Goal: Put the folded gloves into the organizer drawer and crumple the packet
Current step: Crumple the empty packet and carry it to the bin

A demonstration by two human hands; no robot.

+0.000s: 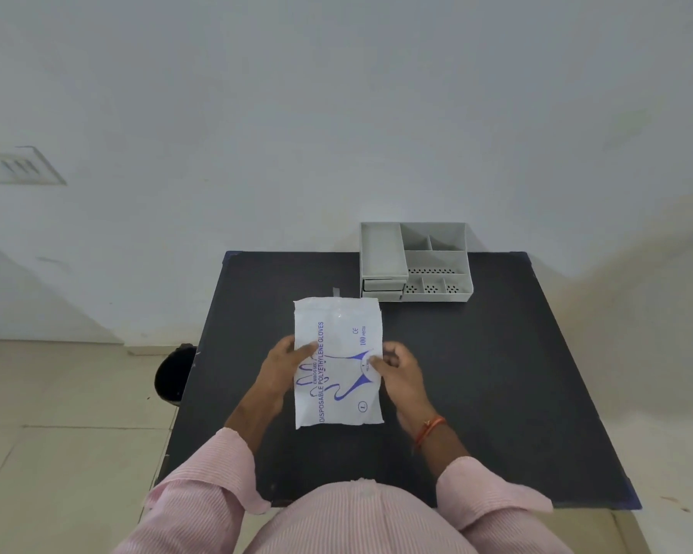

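A white glove packet [339, 405] with blue print lies lengthwise over the middle of the black table [497, 373]. My left hand [287, 363] grips its left edge, thumb on top. My right hand [397, 367] pinches its right edge between thumb and fingers. A grey organizer [415, 261] with open compartments on top and small shut drawers at its lower left stands at the table's far edge, beyond the packet. The gloves themselves are not visible; the packet hides what is inside.
A white wall rises right behind the organizer. A dark round bin [175, 373] stands on the tiled floor to the left of the table. My pink sleeves reach in from the near edge.
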